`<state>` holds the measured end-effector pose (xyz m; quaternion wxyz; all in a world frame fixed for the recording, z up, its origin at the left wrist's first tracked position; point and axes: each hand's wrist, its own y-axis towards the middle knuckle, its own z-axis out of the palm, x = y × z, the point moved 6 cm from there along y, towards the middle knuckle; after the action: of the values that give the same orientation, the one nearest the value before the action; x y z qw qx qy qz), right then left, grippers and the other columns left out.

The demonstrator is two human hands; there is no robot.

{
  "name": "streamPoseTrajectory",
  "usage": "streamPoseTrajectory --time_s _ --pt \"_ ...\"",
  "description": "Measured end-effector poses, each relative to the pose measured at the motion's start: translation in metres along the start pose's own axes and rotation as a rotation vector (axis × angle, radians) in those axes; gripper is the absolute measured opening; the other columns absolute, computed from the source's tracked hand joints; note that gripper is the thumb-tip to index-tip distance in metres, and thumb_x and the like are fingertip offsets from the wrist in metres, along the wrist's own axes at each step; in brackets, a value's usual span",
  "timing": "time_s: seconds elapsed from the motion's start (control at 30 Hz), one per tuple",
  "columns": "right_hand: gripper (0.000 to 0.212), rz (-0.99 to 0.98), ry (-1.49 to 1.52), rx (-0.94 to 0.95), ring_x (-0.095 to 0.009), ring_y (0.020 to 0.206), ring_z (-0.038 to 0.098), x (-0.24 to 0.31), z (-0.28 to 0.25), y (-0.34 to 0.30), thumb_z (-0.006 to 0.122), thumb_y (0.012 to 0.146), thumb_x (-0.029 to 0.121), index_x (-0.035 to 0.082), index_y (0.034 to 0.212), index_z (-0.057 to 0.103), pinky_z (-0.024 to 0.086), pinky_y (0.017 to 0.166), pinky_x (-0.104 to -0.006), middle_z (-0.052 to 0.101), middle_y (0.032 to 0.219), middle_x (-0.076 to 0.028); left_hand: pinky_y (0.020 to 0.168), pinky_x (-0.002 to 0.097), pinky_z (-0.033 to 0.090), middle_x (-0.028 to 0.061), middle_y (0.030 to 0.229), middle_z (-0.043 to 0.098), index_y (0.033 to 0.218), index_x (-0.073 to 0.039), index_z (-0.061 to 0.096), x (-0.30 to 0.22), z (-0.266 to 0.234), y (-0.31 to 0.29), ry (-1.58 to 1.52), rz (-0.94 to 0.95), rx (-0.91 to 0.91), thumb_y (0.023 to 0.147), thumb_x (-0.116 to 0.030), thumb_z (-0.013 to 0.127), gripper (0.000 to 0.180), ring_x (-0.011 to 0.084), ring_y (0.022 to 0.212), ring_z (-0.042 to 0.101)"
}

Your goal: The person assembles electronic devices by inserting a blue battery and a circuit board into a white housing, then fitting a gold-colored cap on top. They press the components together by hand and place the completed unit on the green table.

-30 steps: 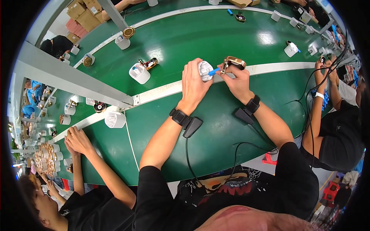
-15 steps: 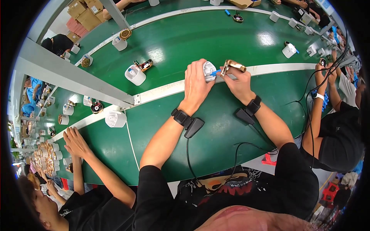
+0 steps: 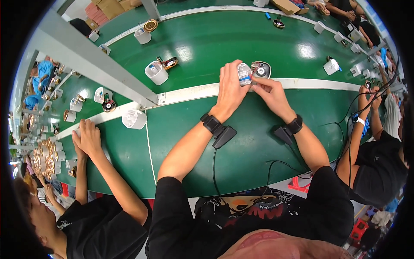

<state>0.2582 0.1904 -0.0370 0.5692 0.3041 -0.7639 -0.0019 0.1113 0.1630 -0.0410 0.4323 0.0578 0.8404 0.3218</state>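
Note:
My left hand [image 3: 230, 91] is wrapped around a white plastic housing [image 3: 242, 69], its open side turned toward the right. A small blue cylinder [image 3: 245, 79] lies across the housing's opening. At its right end are the pinched fingertips of my right hand [image 3: 274, 97], closed on it. Just beyond those fingers, a round black-and-silver part with a light metal rim [image 3: 261, 70] shows its face. Whether the right hand also supports this part is hidden. Both hands are above the white rail [image 3: 297, 83] that crosses the green table.
White housings with parts attached [image 3: 156, 72] stand on the green surface [image 3: 207, 43]. Another housing [image 3: 134, 118] sits near a grey post [image 3: 125, 73]. A co-worker's hands [image 3: 88, 138] rest at left; another person works at right. Black cables [image 3: 269, 168] trail from my wristbands.
My right fingers have moved to the housing's opening. The metal-rimmed part has turned to show its round face. The blue cylinder now lies across the opening, and the view has shifted slightly.

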Motion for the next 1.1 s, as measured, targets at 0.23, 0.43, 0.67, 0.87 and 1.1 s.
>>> streamPoseTrajectory --time_s 0.23,0.43,0.67,0.87,1.1 --pt "0.032 0.323 0.104 0.213 -0.008 0.061 0.056 -0.014 0.002 0.001 0.060 0.094 0.001 0.000 0.126 0.065 0.044 0.055 -0.0232 0.060 0.071 -0.001 0.090 0.0443 0.046 0.0174 0.111 0.057 0.120 -0.002 0.052 -0.003 -0.006 0.003 -0.017 -0.005 -0.043 0.072 -0.005 0.075 0.054 0.0386 0.105 0.053" --pt "0.035 0.361 0.067 0.163 -0.006 0.052 0.052 0.003 0.011 0.005 0.058 0.094 0.002 0.001 0.129 0.062 0.040 0.049 -0.0244 0.061 0.067 0.001 0.093 0.0458 0.044 0.0193 0.113 0.055 0.122 0.000 0.048 0.001 -0.009 0.002 -0.145 -0.107 -0.034 0.069 -0.002 0.074 0.059 0.0407 0.106 0.051" --pt "0.043 0.389 -0.033 0.192 -0.006 0.051 0.051 0.020 0.013 0.013 0.063 0.092 0.006 0.005 0.135 0.059 0.039 0.047 -0.0232 0.061 0.064 0.001 0.093 0.0443 0.045 0.0206 0.115 0.057 0.125 0.002 0.046 0.008 -0.004 0.002 -0.183 -0.196 -0.045 0.072 -0.008 0.078 0.063 0.0394 0.108 0.052" --pt "0.062 0.171 -0.134 0.289 -0.006 0.059 0.055 0.023 0.019 0.012 0.063 0.090 0.005 0.012 0.149 0.044 0.043 0.051 -0.0230 0.064 0.071 0.000 0.093 0.0414 0.045 0.0216 0.120 0.058 0.129 0.001 0.045 0.020 -0.018 0.018 0.147 -0.123 -0.074 0.073 -0.022 0.085 0.072 0.0367 0.108 0.055" --pt "0.059 0.242 -0.216 0.147 -0.006 0.067 0.055 0.003 -0.096 0.007 0.063 0.092 0.019 0.011 0.148 0.044 0.044 0.055 -0.0229 0.070 0.090 -0.002 0.100 0.0467 0.043 0.0217 0.122 0.060 0.135 0.004 0.042 0.075 -0.089 0.023 0.241 -0.440 -0.006 0.069 -0.026 0.086 0.085 0.0400 0.113 0.055"
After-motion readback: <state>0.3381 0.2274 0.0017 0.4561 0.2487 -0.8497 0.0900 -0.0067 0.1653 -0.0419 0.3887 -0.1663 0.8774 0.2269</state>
